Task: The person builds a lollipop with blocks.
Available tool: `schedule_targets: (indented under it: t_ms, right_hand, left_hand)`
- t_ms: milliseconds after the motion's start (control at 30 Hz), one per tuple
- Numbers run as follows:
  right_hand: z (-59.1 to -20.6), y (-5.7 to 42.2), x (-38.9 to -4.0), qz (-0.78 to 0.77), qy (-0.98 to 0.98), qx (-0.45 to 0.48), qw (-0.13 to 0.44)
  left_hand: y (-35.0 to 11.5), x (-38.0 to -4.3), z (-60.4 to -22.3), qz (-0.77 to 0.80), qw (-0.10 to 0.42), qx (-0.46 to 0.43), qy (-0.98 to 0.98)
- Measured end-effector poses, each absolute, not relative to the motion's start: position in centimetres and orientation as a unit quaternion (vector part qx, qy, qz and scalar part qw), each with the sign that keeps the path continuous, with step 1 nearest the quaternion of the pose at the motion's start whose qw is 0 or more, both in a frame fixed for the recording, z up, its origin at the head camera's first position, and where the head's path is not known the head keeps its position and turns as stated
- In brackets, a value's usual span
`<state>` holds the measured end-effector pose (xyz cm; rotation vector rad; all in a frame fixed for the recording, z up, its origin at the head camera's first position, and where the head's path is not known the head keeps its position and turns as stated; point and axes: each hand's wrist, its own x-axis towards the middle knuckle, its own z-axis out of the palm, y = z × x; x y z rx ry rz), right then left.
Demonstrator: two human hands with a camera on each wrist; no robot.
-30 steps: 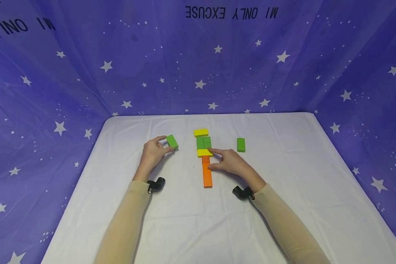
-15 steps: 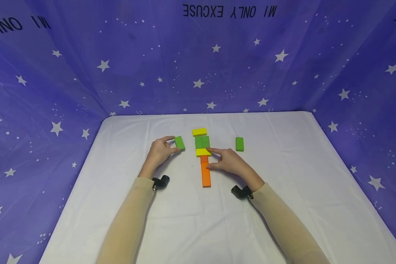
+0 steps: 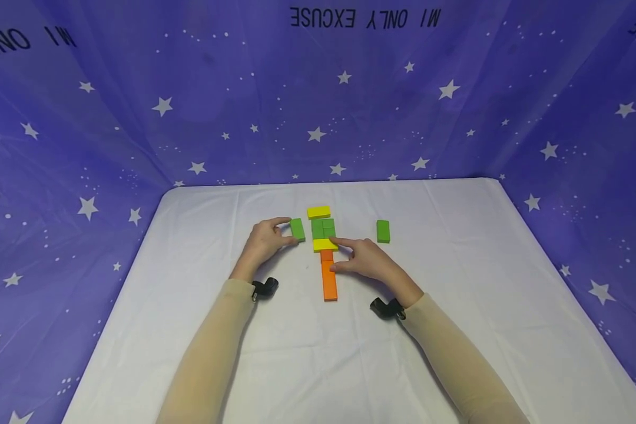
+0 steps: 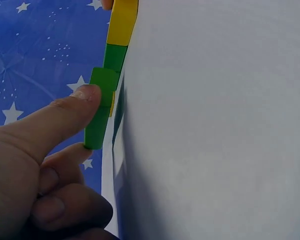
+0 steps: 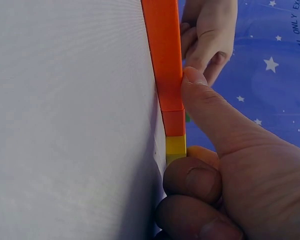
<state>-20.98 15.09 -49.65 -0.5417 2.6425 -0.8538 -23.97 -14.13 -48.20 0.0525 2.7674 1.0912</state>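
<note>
My left hand (image 3: 265, 240) pinches a green block (image 3: 297, 230) between thumb and index finger, just left of a row of flat blocks. A small gap parts it from the joined green blocks (image 3: 317, 228). Below those lie a yellow block (image 3: 324, 244), a small dark-orange block (image 3: 326, 255) and a long orange piece (image 3: 330, 284). With its index fingertip my right hand (image 3: 368, 259) touches the yellow block, while its thumb rests on the orange piece. In the right wrist view, that hand's other fingers are bent.
Another yellow block (image 3: 318, 212) lies slightly tilted behind the green ones. A loose green block (image 3: 383, 231) sits to the right. The white-covered table (image 3: 307, 365) ends at a purple star-patterned curtain (image 3: 254, 88).
My left hand has moved right with the green block, bringing it close to the joined green blocks. The right hand keeps its place on the row.
</note>
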Motion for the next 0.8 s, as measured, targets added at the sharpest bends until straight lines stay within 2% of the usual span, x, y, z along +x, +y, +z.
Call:
schedule_targets:
  t_ms: [800]
  right_hand:
    - [-49.5,15.1,-20.9,-0.297,0.922,-0.192,0.159]
  left_hand:
    - [-12.7,-24.9,-47.8,0.322,0.119,0.027,0.939]
